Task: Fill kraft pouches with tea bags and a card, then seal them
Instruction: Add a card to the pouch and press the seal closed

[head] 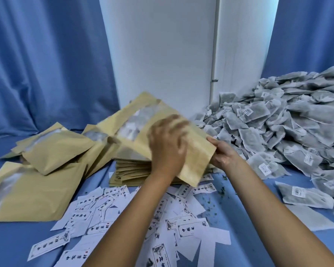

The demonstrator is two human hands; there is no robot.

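Holding 1 kraft pouch above the stack: right hand pinches its edge; blurred left hand lies across it, grip unclear. Best opened wide before filling.

Counted: two hands, left, right; one held pouch; tea bags and cards too many to be counted.

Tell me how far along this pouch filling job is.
Done, it seems: several puffed kraft pouches lie at the left. In hand: the right hand grips one flat pouch by its edge, and the blurred left hand lies over its face. Left: a stack of flat pouches, a large heap of tea bags and many scattered cards.
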